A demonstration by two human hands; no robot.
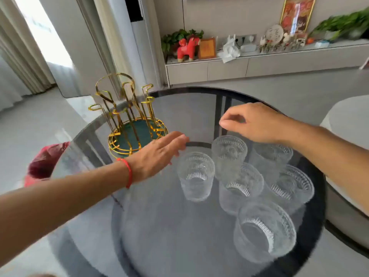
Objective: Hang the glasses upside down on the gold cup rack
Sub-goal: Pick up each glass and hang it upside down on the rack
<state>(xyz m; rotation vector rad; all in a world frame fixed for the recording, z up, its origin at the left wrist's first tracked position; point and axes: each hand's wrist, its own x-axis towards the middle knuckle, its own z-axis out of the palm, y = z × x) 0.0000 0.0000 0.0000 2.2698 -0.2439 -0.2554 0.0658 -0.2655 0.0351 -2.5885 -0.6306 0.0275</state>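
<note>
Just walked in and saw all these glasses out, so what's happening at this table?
A person is reaching over a round glass table with both hands. Six ribbed clear glasses stand upright in a cluster. The left hand, open, is beside the nearest-left glass; the right hand hovers above the group with fingers loosely curled, holding nothing. The gold cup rack to the left has nothing hung on it yet.

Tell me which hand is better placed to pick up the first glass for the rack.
Left, probably. The left hand is open beside the nearest-left glass and next to the gold rack. The right hand hovers above the far glasses, farther from the rack.
</note>
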